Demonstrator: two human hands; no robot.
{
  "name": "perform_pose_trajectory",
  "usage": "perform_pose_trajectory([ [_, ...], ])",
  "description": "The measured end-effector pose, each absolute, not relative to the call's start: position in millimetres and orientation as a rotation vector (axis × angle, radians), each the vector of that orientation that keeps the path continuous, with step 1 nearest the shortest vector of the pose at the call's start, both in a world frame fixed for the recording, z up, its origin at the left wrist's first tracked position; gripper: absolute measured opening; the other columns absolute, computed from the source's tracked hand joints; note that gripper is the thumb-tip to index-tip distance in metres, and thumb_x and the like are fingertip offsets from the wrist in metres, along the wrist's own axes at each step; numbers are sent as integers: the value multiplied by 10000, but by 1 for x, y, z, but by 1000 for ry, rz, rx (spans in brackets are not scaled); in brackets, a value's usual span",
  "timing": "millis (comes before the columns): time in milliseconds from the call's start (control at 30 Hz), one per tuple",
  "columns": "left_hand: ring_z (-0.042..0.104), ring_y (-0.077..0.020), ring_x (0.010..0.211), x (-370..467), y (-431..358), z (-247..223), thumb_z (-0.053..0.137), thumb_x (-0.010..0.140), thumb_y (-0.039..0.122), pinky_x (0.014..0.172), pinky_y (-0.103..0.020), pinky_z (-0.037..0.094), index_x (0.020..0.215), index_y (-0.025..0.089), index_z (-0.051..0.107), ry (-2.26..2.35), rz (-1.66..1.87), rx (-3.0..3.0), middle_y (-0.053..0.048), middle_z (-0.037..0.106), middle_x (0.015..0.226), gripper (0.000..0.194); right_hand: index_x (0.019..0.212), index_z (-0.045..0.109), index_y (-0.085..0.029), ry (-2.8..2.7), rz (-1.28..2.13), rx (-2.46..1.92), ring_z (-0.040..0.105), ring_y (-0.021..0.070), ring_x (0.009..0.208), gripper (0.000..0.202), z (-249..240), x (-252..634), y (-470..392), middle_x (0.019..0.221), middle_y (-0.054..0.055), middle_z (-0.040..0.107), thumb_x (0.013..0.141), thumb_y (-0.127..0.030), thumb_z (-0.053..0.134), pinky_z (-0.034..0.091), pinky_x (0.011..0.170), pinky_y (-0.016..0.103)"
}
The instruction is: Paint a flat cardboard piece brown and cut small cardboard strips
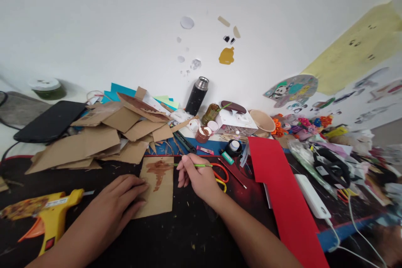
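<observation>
A rectangular piece of cardboard (163, 202) lies on the dark table in front of me, with a patch of brown paint (159, 171) on its upper part. My left hand (123, 197) rests at the cardboard's left edge, fingers stretched out, holding nothing. Pinched in my right hand (195, 178) is a thin paintbrush (204, 166) with a green handle. Its tip points left, at the painted patch. Behind the cardboard stands an open jar of brown paint (203, 134). Orange-handled scissors (222, 170) lie just right of my right hand, partly hidden by it.
A yellow glue gun (59, 209) lies at the left. Cardboard scraps (84, 144) are piled at the back left. A black flask (197, 96) stands by the wall. Red card (282, 188) and a white power strip (312, 197) lie to the right, near a red pencil (234, 174).
</observation>
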State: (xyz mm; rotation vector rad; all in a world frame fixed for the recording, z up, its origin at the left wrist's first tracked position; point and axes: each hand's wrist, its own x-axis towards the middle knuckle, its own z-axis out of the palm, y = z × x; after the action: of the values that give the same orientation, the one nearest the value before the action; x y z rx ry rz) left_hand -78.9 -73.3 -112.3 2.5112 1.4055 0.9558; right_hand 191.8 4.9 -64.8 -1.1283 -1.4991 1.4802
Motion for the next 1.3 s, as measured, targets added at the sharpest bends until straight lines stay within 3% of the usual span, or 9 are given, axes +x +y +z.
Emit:
perform_pose_trajectory([
  [600,820,-220,1039,-80,-73,-109,571,1146,609,954,-306,652,1201,323,849,1416,1047,2511,-19,859,1154,402,870,681,-196,-1335,1454,-1207,698,149,473,733,-67,223,3,602,-13,676,958,-923,649,477,437,202],
  [1300,794,-225,1074,-80,-74,-115,561,1161,534,994,-324,619,1254,315,833,1407,979,2529,-25,846,1173,362,889,670,-211,-1377,1578,-1131,661,128,473,709,-69,170,16,604,-34,658,976,-913,623,461,438,194],
])
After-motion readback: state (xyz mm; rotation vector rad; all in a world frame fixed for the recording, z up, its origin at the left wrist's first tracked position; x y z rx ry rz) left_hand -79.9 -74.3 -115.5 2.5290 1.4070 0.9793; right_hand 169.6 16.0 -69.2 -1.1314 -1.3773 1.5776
